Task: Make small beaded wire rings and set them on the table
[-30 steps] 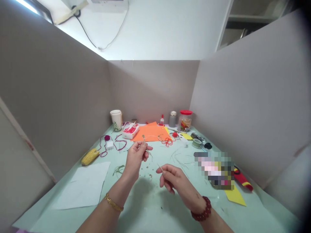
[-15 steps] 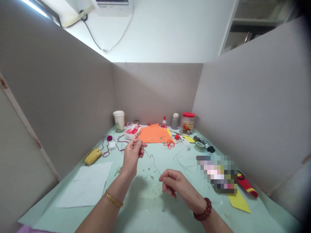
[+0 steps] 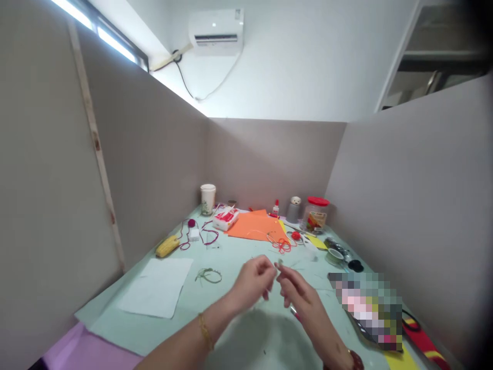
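Just right of centre, over the near part of the desk (image 3: 154, 336), the two hands nearly meet. The left hand (image 3: 254, 277) has its fingers curled in, the tips drawn close together; I can't tell what they grip. The right hand (image 3: 302, 292) points its bent fingers at them, thumb near the forefinger, its grip also unclear. A tiny pale-green bit (image 3: 280, 262) shows right at the fingertips, too small to make out. Something slim and silvery pink (image 3: 295, 313) pokes out beneath the right hand, held or lying there, I can't say which. To the left lies a loop of green strands (image 3: 210, 276), beside a white sheet (image 3: 156, 288). Farther off are orange paper (image 3: 252, 226) and tangled red cord (image 3: 284, 246).
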Available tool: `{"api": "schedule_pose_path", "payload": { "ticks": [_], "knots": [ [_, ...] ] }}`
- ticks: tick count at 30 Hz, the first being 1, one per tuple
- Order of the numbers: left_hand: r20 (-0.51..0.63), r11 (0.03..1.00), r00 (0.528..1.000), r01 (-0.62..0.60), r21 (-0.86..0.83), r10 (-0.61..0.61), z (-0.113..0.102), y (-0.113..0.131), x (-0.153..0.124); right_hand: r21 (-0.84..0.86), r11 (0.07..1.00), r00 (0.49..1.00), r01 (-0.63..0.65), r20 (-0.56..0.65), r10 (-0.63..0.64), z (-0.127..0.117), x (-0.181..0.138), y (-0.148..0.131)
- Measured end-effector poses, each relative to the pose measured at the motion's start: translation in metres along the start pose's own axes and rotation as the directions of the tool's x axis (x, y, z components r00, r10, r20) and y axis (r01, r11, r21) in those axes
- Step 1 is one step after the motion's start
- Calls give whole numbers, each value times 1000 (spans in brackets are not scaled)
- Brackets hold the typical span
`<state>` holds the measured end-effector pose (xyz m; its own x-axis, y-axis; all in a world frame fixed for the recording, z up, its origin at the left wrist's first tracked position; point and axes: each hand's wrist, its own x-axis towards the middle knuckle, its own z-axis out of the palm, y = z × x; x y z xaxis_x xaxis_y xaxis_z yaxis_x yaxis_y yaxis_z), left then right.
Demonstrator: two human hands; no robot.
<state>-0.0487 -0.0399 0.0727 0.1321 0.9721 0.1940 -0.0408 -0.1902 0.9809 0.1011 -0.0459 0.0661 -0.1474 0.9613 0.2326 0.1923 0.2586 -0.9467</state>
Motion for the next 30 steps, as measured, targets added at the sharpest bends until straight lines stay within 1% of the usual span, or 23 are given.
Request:
{"api": "schedule_pose_path", "payload": {
  "ticks": [2,4,6,8,11,12,14,16,18,22,25,27,28,30],
  "knots": [
    [32,999,999,24,26,-25,17,-14,-5,61,997,998,-48,-40,50,-1,0,0],
    [20,998,998,51,40,-52,27,-24,-8,104,992,995,-73,-59,80,0,0,2],
    [24,994,996,86,64,-88,31,-30,-9,151,984,992,-90,-76,103,3,2,7],
    [44,991,994,95,96,-100,32,-33,-9,247,959,979,-141,-111,173,6,5,14],
    [37,988,997,64,139,-69,36,-41,-9,447,864,943,-232,-113,312,11,8,29],
    [27,986,997,66,152,-71,37,-45,-10,478,841,936,-254,-100,339,13,9,34],
    [23,981,994,102,162,-107,38,-53,-12,481,834,929,-272,-96,358,13,11,40],
    [40,978,988,141,153,-149,36,-58,-15,453,854,928,-256,-134,349,7,16,41],
    [61,978,985,151,144,-161,32,-60,-15,416,887,928,-200,-210,307,-7,27,35],
    [105,974,983,131,183,-152,27,-58,-10,254,966,910,-37,-391,138,-52,69,17],
    [103,957,977,158,242,-187,27,-56,-6,80,997,873,17,-486,24,-77,102,16],
    [79,950,979,162,268,-190,27,-56,-4,-45,999,860,4,-510,-27,-85,115,26],
    [71,948,981,153,280,-179,26,-56,-4,-106,994,866,-13,-498,-42,-88,119,32],
    [69,942,985,132,309,-160,22,-56,-2,-225,973,896,-56,-441,-51,-95,124,46]
  ]
}}
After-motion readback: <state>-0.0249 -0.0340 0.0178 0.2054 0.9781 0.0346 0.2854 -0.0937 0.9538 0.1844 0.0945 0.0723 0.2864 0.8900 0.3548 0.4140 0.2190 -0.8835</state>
